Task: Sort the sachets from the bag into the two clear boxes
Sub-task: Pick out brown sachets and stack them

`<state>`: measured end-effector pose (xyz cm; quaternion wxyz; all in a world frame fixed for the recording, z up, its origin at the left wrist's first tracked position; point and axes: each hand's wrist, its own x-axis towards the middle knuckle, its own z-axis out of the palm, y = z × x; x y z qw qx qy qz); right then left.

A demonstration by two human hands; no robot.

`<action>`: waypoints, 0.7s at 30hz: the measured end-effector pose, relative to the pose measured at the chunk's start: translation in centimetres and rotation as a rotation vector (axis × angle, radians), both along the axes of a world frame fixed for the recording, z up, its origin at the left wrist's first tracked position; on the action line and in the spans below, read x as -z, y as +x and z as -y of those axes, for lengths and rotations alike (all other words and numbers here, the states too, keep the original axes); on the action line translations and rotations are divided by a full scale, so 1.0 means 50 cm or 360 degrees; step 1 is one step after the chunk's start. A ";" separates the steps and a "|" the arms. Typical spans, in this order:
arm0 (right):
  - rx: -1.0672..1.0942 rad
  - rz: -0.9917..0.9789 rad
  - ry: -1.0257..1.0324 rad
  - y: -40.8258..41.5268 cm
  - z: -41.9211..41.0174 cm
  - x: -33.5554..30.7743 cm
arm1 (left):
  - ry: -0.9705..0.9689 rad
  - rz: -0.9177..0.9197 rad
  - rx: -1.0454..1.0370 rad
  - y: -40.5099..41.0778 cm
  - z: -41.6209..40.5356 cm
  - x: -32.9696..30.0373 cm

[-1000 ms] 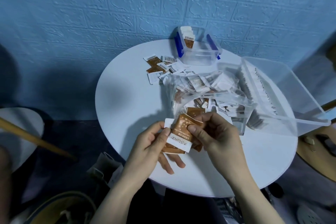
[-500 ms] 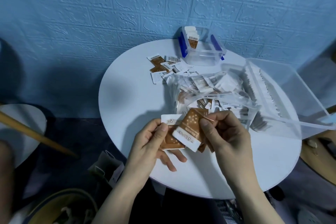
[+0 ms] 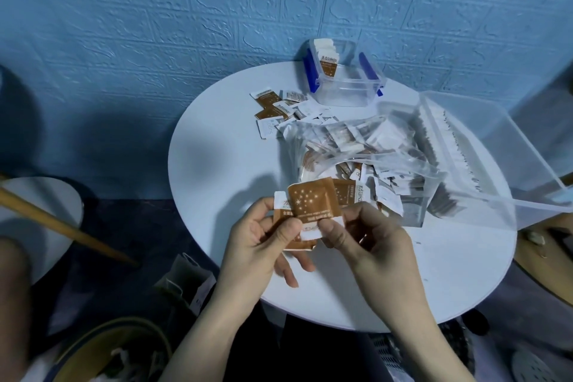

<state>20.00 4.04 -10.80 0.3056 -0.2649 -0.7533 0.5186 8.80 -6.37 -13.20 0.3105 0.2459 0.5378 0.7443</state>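
Note:
My left hand [image 3: 263,245] and my right hand [image 3: 369,239] together hold a small stack of brown-and-white sachets [image 3: 313,200] above the near part of the round white table [image 3: 223,164]. Both thumbs press on the front sachet's lower edge. Behind my hands lies a clear plastic bag [image 3: 350,149] full of sachets. A small clear box with blue clips [image 3: 344,84] stands at the table's far edge with a few upright sachets at its left end. A large clear box [image 3: 483,152] sits at the right, with rows of sachets along its left wall.
Loose sachets [image 3: 279,108] lie scattered on the table left of the small box. A blue brick-pattern wall stands close behind the table. A wooden stick [image 3: 62,226] and another white surface are at the left; bags sit on the floor below.
My hands rose slightly with the stack, and the front brown sachet was turned upright and squared onto the others.

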 end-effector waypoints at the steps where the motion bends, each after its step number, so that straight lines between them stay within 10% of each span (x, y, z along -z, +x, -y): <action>1: -0.0003 -0.0075 -0.0056 0.000 0.000 -0.009 | 0.0000 0.0001 0.0002 -0.002 0.000 0.000; 7: -0.0154 -0.0277 -0.0281 0.001 -0.037 -0.042 | -0.0040 -0.0005 0.0092 -0.004 0.001 0.001; 16: -0.0293 0.0305 0.0950 -0.050 -0.074 -0.051 | -0.0126 0.0009 0.0217 -0.007 0.009 -0.006; 21: -0.0400 0.0257 0.0854 -0.056 -0.068 -0.045 | -0.0143 -0.0029 0.0132 -0.004 0.005 0.007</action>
